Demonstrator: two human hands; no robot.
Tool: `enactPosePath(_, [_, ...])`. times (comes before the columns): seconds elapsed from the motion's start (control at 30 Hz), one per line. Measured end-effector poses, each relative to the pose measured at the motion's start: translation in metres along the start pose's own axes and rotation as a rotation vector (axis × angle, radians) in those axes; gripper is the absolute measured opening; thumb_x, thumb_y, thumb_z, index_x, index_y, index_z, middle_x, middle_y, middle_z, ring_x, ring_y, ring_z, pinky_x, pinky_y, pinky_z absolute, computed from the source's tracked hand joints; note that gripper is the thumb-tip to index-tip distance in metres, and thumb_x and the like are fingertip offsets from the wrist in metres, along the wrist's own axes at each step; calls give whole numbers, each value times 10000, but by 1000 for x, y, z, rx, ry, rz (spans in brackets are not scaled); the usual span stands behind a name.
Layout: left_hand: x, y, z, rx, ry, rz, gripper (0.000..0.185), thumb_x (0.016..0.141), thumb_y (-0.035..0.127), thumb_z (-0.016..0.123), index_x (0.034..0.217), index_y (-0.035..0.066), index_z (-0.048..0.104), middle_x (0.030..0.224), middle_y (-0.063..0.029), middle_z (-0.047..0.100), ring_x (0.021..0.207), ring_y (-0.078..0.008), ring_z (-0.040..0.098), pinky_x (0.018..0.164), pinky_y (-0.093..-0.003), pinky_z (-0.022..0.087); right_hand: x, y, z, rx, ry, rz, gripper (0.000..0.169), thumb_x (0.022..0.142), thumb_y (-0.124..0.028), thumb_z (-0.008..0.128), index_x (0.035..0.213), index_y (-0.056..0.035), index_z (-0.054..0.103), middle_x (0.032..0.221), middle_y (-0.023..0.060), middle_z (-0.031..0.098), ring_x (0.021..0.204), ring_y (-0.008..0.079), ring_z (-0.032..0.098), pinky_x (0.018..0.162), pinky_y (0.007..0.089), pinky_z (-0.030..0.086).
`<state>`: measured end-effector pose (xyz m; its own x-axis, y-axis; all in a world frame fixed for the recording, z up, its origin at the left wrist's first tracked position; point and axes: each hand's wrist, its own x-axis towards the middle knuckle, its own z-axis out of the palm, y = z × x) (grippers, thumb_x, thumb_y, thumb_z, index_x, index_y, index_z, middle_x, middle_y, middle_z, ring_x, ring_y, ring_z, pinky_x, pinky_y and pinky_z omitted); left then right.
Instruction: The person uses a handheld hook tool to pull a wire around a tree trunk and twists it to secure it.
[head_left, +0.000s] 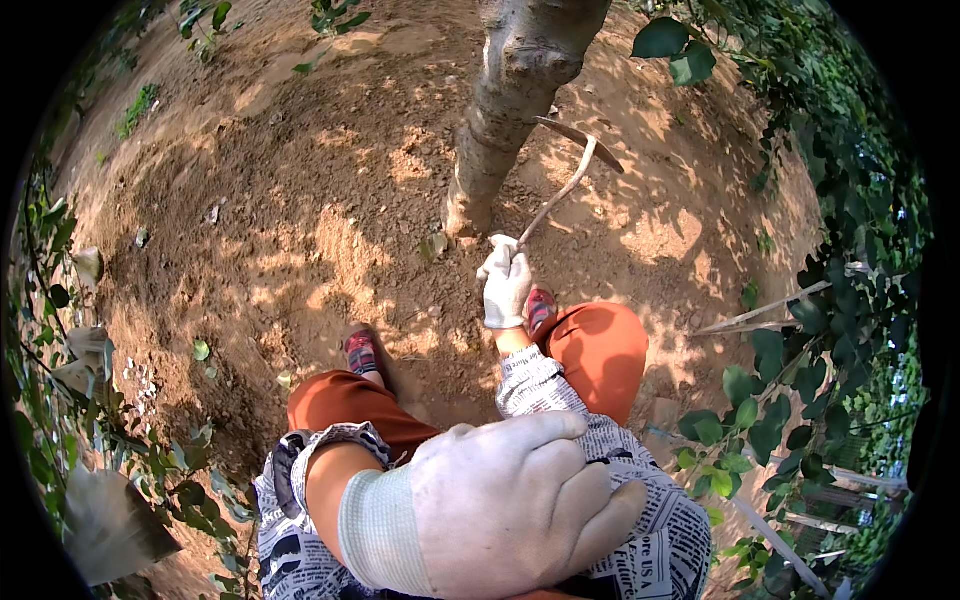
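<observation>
My right hand (508, 289), in a white knit work glove, grips a small hand hoe (564, 190) with a thin curved metal neck. The hoe's blade (576, 141) is raised to the right of a tree trunk (499, 112) and appears clear of the soil. Close to the camera, my left hand (517, 502) is held across my body in a similar glove. Its back faces up and the fingers are bent; the palm is hidden, so whether it holds anything does not show. Loose brown soil (300, 247) surrounds the trunk base.
Leafy branches (772, 420) hang along the right side, with more foliage (195, 495) at the left. Pale paper-like bags (112, 525) hang among the left leaves. Thin poles (780, 307) jut in from the right. My shoes (362, 352) stand on the soil before the trunk.
</observation>
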<state>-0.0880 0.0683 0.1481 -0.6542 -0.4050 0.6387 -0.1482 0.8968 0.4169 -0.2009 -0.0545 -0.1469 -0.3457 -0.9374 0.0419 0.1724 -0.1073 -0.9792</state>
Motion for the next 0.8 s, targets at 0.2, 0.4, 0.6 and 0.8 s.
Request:
enactPosePath(0.2, [2,1,0,-21,-17,13,257,699,132,599,931,40,660,775,-47,581,698,-156,581,819,-311,527,65,-12,-7,-102,170,-243,245,938,-257,508,866,-30,568,675,-29,467,575,50,414,533,205,344])
enactPosePath(0.4, [1,-3,-2,-47,-43,-14,262,720,141,589,950,34,649,791,-53,593,719,-161,590,827,-310,523,86,-44,12,-264,-3,-395,455,960,-432,451,781,-29,563,637,23,481,588,114,460,575,274,377])
enactPosePath(0.6, [6,-8,0,-58,-41,-5,258,724,147,589,946,29,646,791,-54,593,728,-161,595,827,-307,523,124,-32,16,-239,16,-496,397,974,-295,411,715,-40,568,593,25,463,531,130,455,527,291,366])
enactPosePath(0.8, [8,-11,0,-23,-33,-35,246,720,137,592,940,39,646,787,-42,592,720,-151,593,821,-294,530,137,-21,7,87,100,-320,372,965,-285,421,697,-65,556,558,-27,475,437,50,370,417,212,272])
